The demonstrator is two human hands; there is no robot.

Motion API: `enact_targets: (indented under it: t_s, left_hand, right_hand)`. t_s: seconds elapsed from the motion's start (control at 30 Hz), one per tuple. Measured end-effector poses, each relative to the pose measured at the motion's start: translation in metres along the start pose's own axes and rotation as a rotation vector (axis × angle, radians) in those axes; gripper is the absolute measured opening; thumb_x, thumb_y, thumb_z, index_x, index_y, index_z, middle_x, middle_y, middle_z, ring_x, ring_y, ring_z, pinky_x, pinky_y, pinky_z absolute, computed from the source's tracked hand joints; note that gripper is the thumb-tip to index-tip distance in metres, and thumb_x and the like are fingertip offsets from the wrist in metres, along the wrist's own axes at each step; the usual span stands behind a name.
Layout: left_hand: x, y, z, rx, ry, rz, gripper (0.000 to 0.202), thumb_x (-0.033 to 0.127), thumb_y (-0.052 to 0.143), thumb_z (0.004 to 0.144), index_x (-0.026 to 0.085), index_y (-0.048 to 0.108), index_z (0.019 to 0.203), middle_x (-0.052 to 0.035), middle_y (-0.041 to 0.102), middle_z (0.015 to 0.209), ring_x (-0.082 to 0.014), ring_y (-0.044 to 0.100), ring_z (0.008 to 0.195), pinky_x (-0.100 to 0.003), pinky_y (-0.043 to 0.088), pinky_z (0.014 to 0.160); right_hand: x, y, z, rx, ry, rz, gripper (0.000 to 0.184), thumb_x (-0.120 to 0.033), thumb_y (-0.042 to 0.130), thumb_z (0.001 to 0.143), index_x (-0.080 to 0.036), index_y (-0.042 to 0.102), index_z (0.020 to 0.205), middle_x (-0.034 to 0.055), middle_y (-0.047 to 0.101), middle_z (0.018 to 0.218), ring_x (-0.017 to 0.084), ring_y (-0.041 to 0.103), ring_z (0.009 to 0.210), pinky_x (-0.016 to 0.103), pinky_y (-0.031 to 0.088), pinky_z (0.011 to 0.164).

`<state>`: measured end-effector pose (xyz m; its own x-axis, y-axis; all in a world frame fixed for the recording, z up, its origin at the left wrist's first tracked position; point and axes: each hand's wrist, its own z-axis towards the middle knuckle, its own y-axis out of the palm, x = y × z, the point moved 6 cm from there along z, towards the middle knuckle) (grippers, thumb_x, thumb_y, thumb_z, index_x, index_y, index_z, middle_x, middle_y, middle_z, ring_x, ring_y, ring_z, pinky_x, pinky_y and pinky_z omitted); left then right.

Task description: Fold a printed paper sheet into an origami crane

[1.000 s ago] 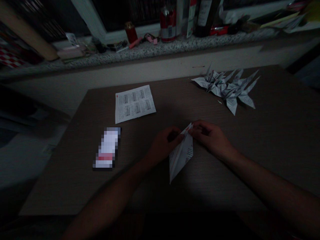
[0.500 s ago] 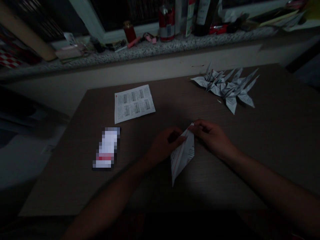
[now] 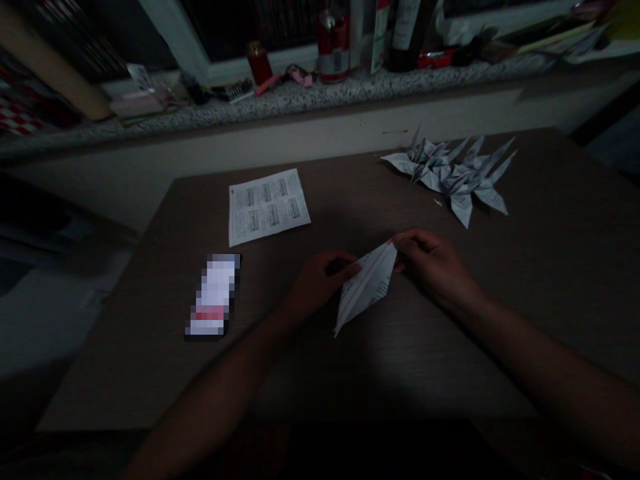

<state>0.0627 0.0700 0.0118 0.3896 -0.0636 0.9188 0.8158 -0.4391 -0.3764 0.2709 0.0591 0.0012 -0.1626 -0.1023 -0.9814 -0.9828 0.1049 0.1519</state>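
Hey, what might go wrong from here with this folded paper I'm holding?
The left hand and right hand both pinch the folded paper, so an uneven pull might tear or crease it. The scene looks dim, so a misaligned fold could go unnoticed. The phone lies beside the left forearm, which might nudge it.

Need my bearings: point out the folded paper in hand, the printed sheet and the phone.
Folded paper (image 3: pixel 369 283), head view: middle of visible face.
Printed sheet (image 3: pixel 270 207), head view: middle of page.
Phone (image 3: pixel 214 295), head view: middle of blurred screen.
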Motion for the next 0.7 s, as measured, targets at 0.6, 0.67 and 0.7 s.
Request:
enact_targets:
  t_s: [0.6,0.67,0.7]
  left_hand:
    - [0.006,0.005,-0.002,-0.035,0.089,0.056,0.027,0.043,0.063,0.096,0.018,0.073,0.099,-0.0028,0.075,0.097,-0.0179,0.068,0.089,-0.029,0.051,0.082]
    - [0.008,0.006,-0.002,-0.026,0.087,0.056,0.028,0.044,0.063,0.096,0.018,0.073,0.098,-0.0029,0.075,0.096,-0.0179,0.068,0.089,-0.029,0.051,0.083]
    - [0.008,0.007,-0.002,-0.024,0.079,0.060,0.028,0.044,0.063,0.096,0.019,0.074,0.098,-0.0029,0.075,0.096,-0.0180,0.068,0.088,-0.029,0.051,0.083]
  right_hand:
    - [-0.010,0.015,-0.008,-0.196,-0.080,-0.336,0.029,-0.051,0.075,0.087,-0.022,0.073,0.081,0.0002,0.071,0.068,0.016,0.067,0.060,0.029,0.055,0.059]
    - [-0.011,0.018,-0.010,-0.218,-0.080,-0.356,0.029,-0.051,0.073,0.087,-0.023,0.074,0.082,0.0005,0.072,0.068,0.017,0.068,0.061,0.029,0.055,0.059]
    - [-0.011,0.018,-0.011,-0.223,-0.078,-0.359,0.029,-0.051,0.073,0.088,-0.023,0.075,0.083,0.0009,0.073,0.069,0.017,0.068,0.062,0.030,0.056,0.060]
